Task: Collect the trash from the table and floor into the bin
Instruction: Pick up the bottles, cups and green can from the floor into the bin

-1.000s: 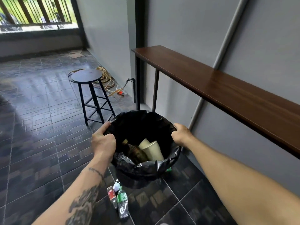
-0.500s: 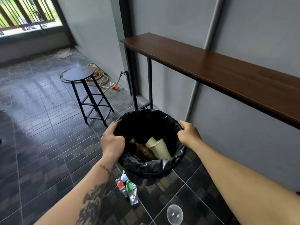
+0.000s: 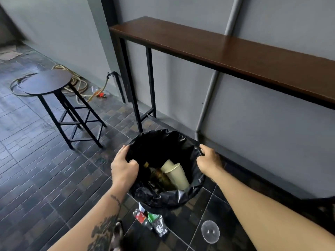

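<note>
A round bin (image 3: 163, 198) lined with a black bag is held between my hands over the dark tiled floor. My left hand (image 3: 124, 169) grips its left rim and my right hand (image 3: 208, 163) grips its right rim. Inside lie a brown glass bottle (image 3: 160, 177) and two beige paper cups (image 3: 176, 173). On the floor just in front of the bin lie crushed plastic bottles (image 3: 154, 221) with red and green labels. A clear round plastic lid (image 3: 210, 231) lies on the tiles to their right.
A long narrow wooden table (image 3: 226, 51) on black legs runs along the grey wall on the right. A black round stool (image 3: 47, 84) stands to the left. A coiled hose (image 3: 79, 84) and small litter (image 3: 98, 92) lie by the wall behind it.
The view has shifted right and down, and the bin with both hands on it now sits nearer the wall. The clear lid on the floor has come fully into view.
</note>
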A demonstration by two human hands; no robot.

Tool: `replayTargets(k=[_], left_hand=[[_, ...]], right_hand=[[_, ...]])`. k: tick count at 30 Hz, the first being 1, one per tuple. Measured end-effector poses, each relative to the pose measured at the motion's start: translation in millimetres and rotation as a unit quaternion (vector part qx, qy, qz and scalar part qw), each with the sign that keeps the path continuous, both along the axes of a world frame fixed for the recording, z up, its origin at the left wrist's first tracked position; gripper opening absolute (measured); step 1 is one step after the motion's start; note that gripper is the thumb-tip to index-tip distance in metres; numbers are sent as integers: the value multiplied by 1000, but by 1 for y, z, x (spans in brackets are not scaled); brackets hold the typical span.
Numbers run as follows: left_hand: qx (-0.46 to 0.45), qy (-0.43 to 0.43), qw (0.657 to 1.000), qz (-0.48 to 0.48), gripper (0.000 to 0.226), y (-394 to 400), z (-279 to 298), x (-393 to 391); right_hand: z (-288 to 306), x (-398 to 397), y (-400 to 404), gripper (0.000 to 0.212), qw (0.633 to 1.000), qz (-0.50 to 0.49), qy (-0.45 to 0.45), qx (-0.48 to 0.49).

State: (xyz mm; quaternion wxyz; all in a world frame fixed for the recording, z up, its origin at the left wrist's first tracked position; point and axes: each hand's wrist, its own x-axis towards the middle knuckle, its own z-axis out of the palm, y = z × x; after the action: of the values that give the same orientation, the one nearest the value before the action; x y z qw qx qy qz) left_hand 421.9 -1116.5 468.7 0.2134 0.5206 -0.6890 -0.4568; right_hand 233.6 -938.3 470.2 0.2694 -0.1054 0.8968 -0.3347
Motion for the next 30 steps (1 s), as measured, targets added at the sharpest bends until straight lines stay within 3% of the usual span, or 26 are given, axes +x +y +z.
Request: replayTargets(k=[6, 15, 22, 30], left_hand=[[30, -11, 995, -96, 68, -133, -72, 19], [22, -74, 987, -138, 70, -272, -195, 22], [12, -47, 990, -131, 70, -313, -344, 0], [-26, -5, 995, -94, 64, -326, -491, -43]], right_hand=[[-77, 48, -112, 75, 988, -139, -59, 5], [-213, 72, -247, 70, 966, -198, -154, -55], [-354, 43, -290, 70, 966, -198, -155, -60], [-470, 6, -309, 73, 987, -138, -78, -22]])
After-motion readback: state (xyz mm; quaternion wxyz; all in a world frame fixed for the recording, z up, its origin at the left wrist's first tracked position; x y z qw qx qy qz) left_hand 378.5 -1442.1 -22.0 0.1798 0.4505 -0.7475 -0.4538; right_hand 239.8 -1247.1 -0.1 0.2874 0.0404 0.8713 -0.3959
